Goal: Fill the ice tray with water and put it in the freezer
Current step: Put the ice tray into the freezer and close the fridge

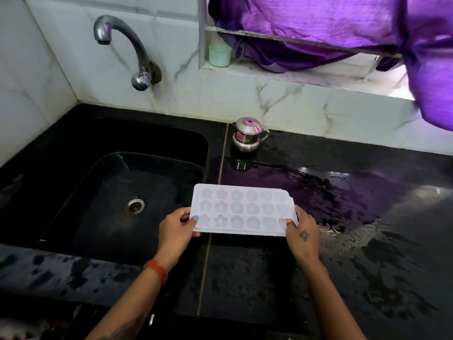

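A white ice tray [242, 208] with star- and heart-shaped cells is held level above the black counter, just right of the sink. My left hand [175, 229] grips its near left corner, thumb on top. My right hand [302, 233] grips its near right corner the same way. A curved metal tap [122, 42] juts from the tiled wall over the black sink [117, 192]; no water runs from it. Whether the cells hold water I cannot tell.
A small steel pot with a lid [247, 134] stands at the back of the wet black counter [343, 204]. A pale green cup [220, 55] sits on the window ledge beside a purple cloth [343, 28]. The sink drain [134, 205] is uncovered.
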Demonstrator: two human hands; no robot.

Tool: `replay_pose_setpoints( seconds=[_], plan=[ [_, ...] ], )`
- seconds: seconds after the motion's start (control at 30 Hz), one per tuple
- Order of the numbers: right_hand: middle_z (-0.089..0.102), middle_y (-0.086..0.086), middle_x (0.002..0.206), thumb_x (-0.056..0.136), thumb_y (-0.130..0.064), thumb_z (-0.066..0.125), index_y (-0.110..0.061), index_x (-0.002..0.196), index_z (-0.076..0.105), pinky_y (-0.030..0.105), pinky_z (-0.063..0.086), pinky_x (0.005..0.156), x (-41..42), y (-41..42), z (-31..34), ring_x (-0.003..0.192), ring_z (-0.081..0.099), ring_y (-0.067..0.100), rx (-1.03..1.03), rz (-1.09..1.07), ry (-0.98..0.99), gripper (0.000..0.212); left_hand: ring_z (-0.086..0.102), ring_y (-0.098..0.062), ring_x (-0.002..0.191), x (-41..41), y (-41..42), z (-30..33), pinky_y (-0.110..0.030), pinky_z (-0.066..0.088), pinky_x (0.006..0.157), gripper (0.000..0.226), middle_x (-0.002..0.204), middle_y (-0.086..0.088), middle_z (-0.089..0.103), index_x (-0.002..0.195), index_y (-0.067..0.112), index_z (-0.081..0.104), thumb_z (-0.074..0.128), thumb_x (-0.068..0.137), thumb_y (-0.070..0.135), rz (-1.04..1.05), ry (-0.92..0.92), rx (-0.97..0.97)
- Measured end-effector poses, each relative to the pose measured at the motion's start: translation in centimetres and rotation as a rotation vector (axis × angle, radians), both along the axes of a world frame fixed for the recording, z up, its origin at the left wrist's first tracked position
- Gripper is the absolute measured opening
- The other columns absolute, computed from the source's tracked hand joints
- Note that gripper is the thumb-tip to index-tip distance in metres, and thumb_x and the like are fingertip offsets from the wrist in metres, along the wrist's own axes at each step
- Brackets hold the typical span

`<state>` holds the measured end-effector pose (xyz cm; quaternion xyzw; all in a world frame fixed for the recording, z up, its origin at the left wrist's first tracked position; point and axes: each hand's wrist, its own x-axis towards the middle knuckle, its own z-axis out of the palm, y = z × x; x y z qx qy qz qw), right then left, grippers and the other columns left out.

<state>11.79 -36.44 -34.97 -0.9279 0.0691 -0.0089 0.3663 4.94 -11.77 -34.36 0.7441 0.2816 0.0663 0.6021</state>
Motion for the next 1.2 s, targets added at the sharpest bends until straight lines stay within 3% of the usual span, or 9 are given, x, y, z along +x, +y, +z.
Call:
replay_pose_setpoints(
  seconds=[0.43, 0.53, 0.73, 0.83, 1.2],
  plan=[
    [0.059, 0.013, 0.11, 0.09, -0.011, 0.053, -0.013, 0.126, 0.057, 0.027, 0.034, 0.078, 0.9, 6.9, 2.7, 0.105, 0.054, 0.03, 0.044, 0.376, -0.043, 0.036, 0.065, -0.005, 0.055, -8.0, 3.2, 0.6, -0.047, 0.057, 0.076, 0.015, 0.093, -0.001, 0.068, 0.099, 0.015, 0.065, 0.059, 0.088, 0.005, 0.375, -0.065, 0.027],
    [0.061, 0.01, 0.11, 0.089, -0.012, 0.054, -0.015, 0.124, 0.059, 0.027, 0.036, 0.078, 0.2, 8.3, 3.0, 0.101, 0.056, 0.028, 0.069, 0.494, -0.052, 0.035, 0.064, -0.002, 0.053, -10.9, 2.7, 0.8, -0.043, 0.058, 0.076, 0.017, 0.092, -0.002, 0.068, 0.103, 0.011, 0.066, 0.058, 0.089, 0.004, 0.501, -0.065, 0.014],
    [0.063, 0.007, 0.113, 0.088, -0.013, 0.055, -0.019, 0.124, 0.06, 0.035, 0.044, 0.091, -3.1, 11.4, 3.0, 0.107, 0.057, 0.027, 0.125, 0.713, -0.005, 0.037, 0.065, -0.007, 0.059, -18.2, 1.3, 1.5, -0.022, 0.058, 0.06, 0.017, 0.093, -0.002, 0.066, 0.104, 0.008, 0.064, 0.058, 0.089, 0.003, 0.745, -0.062, 0.008],
    [0.063, 0.007, 0.111, 0.087, -0.015, 0.056, -0.021, 0.123, 0.06, 0.036, 0.046, 0.091, -5.6, 13.2, 2.9, 0.105, 0.058, 0.027, 0.134, 0.827, 0.001, 0.037, 0.064, -0.012, 0.068, -22.2, 0.6, 1.8, -0.026, 0.058, 0.064, 0.016, 0.091, 0.001, 0.064, 0.104, 0.008, 0.064, 0.057, 0.09, 0.004, 0.859, -0.066, 0.002],
    [0.064, 0.008, 0.111, 0.086, -0.013, 0.055, -0.019, 0.123, 0.06, 0.036, 0.046, 0.091, -17.7, 19.3, 2.5, 0.105, 0.058, 0.026, 0.139, 1.232, 0.026, 0.038, 0.065, -0.011, 0.064, -37.5, -3.8, 1.5, -0.02, 0.057, 0.059, 0.017, 0.094, 0.001, 0.065, 0.102, 0.014, 0.063, 0.058, 0.089, 0.003, 1.253, -0.055, 0.051]
  ],
)
